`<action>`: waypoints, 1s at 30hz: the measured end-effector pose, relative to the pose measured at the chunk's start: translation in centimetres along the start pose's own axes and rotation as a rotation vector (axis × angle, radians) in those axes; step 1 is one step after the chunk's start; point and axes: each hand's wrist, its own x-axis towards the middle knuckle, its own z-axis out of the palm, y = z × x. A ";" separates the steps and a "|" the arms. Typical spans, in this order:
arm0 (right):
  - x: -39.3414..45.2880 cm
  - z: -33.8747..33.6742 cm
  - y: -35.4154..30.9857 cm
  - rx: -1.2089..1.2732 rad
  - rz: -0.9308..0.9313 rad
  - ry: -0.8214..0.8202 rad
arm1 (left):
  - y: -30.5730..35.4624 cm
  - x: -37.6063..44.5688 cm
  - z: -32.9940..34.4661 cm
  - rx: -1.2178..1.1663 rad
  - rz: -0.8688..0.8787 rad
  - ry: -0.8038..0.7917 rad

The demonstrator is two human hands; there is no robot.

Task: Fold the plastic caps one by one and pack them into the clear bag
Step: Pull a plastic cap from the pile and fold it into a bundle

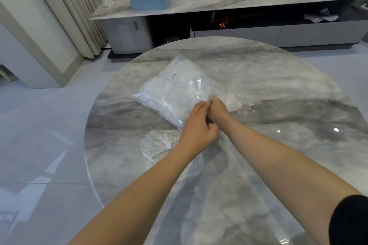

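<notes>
My round marble table [278, 85], grey tiled floor around.
Both my left hand [197, 125] and right hand [218, 108] pinch the clear bag [175, 89].

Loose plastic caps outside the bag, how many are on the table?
1 that I can make out: a crumpled plastic cap near the table's left edge, under the left forearm. The clear bag beyond the hands holds more, too blurred to count.

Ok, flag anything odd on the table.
Nothing looks spilled or damaged. One loose cap lies crumpled outside the bag, under the left forearm. Both hands pinch the bag's edge.
</notes>
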 end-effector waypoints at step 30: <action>-2.3 -4.7 3.1 -0.966 -0.692 -0.200 | 0.0 -0.5 -0.1 0.021 -0.059 0.103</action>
